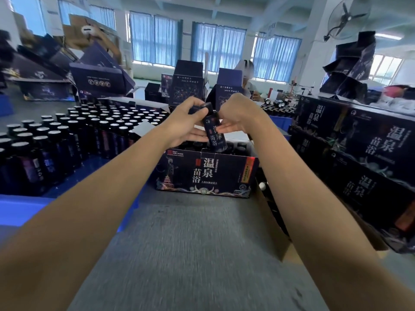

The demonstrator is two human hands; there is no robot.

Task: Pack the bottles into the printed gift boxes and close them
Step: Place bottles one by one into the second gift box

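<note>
Grey tabletop (190,254) fills the front, with blue curtains (155,37) far behind. The left hand (186,122) and right hand (235,115) both pinch one dark bottle (214,133) near its top. It leans a bit, with its bottom at the open top of the box (206,173). More bottles (67,135) stand in rows on the left, and boxes (359,142) are piled on the right.

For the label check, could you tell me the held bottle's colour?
The bottle is dark navy, pale lettering; head view.
</note>
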